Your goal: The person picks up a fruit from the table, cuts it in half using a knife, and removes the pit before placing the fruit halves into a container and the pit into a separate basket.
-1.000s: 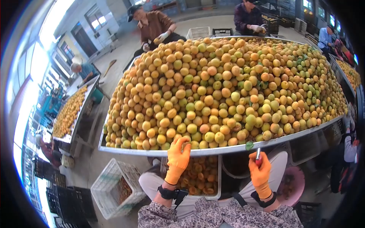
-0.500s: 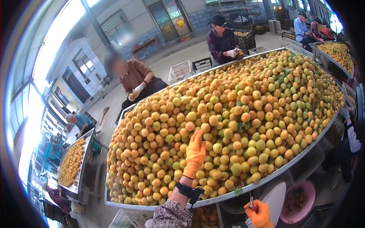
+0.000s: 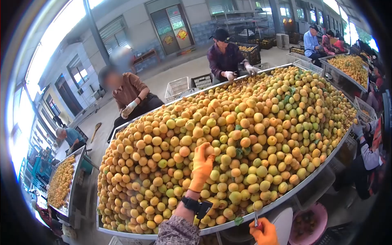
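Note:
My left hand (image 3: 201, 168), in an orange glove, reaches into a large heap of yellow-orange apricots (image 3: 163, 163). Its fingers curl around one apricot (image 3: 209, 150) near the middle of the pile. At the bottom of the view my right hand (image 3: 264, 232), also gloved in orange, grips a small knife (image 3: 255, 209) with a red handle, its thin blade pointing up by the tray's front rim. A green leaf (image 3: 239, 221) lies just left of the blade. The heap fills a metal-edged tray (image 3: 281, 201).
A pink basin (image 3: 318, 222) with fruit pieces stands low at right. Across the tray sit a person in brown (image 3: 130, 92) and a person in a dark shirt (image 3: 226, 61). Another person's gloved hand (image 3: 357, 128) is at the right edge. A second fruit table (image 3: 61, 179) stands left.
My left hand has closed its fingers around an apricot. The view has shifted, moving the scene leftward. My right hand still holds the knife. The dark-shirted person's hands have moved apart.

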Demonstrator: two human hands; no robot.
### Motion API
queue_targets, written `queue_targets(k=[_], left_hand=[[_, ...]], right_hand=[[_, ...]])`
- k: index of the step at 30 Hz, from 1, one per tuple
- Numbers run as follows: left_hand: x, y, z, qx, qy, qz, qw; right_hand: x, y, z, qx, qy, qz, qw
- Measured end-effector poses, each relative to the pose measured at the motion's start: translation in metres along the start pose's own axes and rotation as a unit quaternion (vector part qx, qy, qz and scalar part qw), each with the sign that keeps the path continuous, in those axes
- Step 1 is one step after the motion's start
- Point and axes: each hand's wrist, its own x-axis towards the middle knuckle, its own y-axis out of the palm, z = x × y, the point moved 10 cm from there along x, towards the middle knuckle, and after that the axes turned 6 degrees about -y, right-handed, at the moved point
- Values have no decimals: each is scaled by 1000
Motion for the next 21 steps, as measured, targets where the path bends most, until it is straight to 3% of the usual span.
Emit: queue_targets(k=[1,3,4,5,7,8,9,11,14,17,18,21], left_hand=[[-19,1,16,-243,-137,49,959],[-68,-7,-20,-486,-188,121,845],[-90,-11,-37,-545,-168,172,803],[-118,-20,-51,-575,-227,132,774],[-164,-34,-65,-650,-259,142,700],[-182,-43,-68,-656,-215,190,698],[-200,-53,-71,-655,-201,183,705],[-238,-70,-59,-631,-261,92,725],[-275,-85,-73,-673,-251,120,685],[-299,-99,-71,-658,-225,104,711],[-308,-105,-66,-622,-263,56,736],[-322,-108,-67,-661,-264,62,700]], right_hand=[[1,3,-8,88,-54,-45,994],[3,25,-12,211,57,15,976],[5,35,-10,202,52,54,976],[4,47,-7,195,47,95,975],[-4,74,8,204,76,140,966],[-12,88,8,211,96,175,957],[-20,101,9,217,115,210,946],[-44,123,8,227,166,262,923],[-67,149,13,206,133,326,913],[-85,163,13,114,104,368,917],[-91,166,12,100,111,377,914],[-101,174,21,89,94,389,912]])
